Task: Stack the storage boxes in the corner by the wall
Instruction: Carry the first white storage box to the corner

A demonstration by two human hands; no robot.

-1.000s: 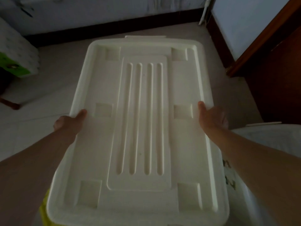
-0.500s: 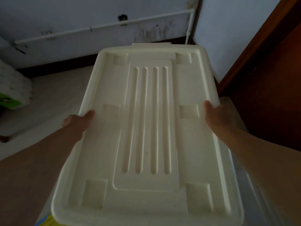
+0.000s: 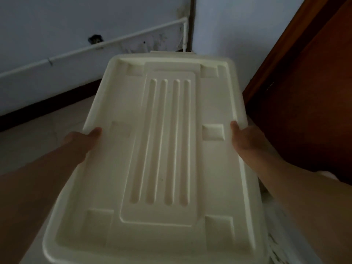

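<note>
A large storage box with a cream ribbed lid point(image 3: 163, 153) fills the middle of the view, held off the floor and tilted slightly. My left hand point(image 3: 81, 140) grips its left long edge with the thumb on top of the lid. My right hand point(image 3: 245, 138) grips the right long edge the same way. Only the lid shows; the box body below is hidden. The far end of the box points at the room corner point(image 3: 191, 25), where two pale walls meet.
A white pipe point(image 3: 91, 47) runs along the left wall above a dark skirting board point(image 3: 47, 105). A brown wooden door point(image 3: 308, 96) stands at the right. Pale tiled floor point(image 3: 38, 134) lies at left. Part of another pale translucent box point(image 3: 285, 241) shows at bottom right.
The view has risen and turned toward the corner. The box has moved forward with both hands still on its sides; the packs at far left have left the view.
</note>
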